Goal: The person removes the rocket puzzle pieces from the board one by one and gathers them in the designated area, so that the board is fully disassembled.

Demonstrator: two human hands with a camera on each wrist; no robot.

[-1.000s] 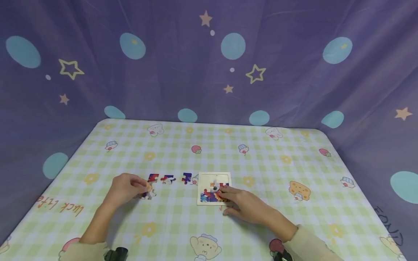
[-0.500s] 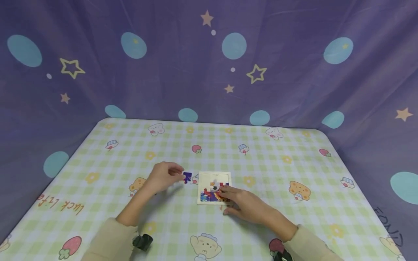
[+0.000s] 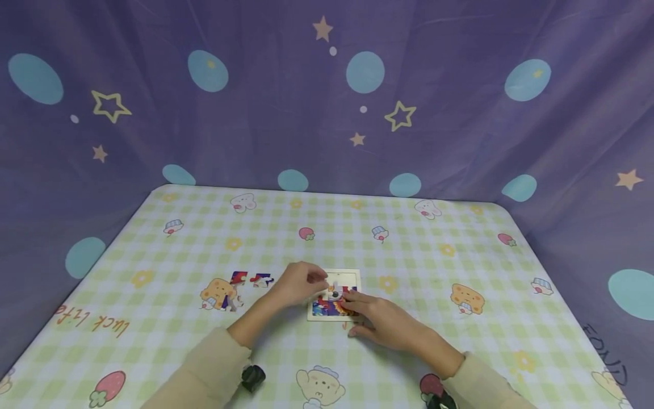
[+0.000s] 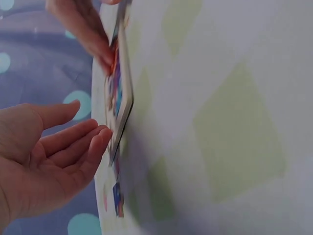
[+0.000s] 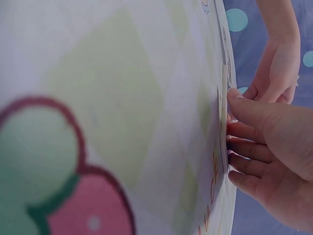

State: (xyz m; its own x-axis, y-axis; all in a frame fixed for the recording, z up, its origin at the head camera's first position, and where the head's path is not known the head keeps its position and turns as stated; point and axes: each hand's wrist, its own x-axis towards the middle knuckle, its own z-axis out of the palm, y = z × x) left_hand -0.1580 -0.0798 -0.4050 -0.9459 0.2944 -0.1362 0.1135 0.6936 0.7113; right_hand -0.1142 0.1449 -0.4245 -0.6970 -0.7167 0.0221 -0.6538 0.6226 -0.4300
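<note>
A small square jigsaw tray (image 3: 334,319) with a pale frame lies mid-table, its near part filled with colourful pieces. My left hand (image 3: 301,282) is over its left edge. In the left wrist view its thumb (image 4: 63,111) stands apart from the bent fingers (image 4: 88,152), and no piece shows between them. My right hand (image 3: 383,321) rests its fingertips on the tray's right side; its thumb lies by the near right corner. Loose jigsaw pieces sit to the left: a red one (image 3: 238,278), a red, blue and white one (image 3: 262,280) and a purple and white one (image 3: 232,305).
A green and white checked cloth (image 3: 409,363) with printed cartoons covers the table. Behind it hangs a purple curtain (image 3: 286,113) with stars and blue ovals. Dark straps with small devices (image 3: 252,378) sit at the wrists.
My left hand has moved right, from the loose pieces to the tray's left edge. The dark blue piece beside the tray is out of sight in the head view. My right hand has stayed put.
</note>
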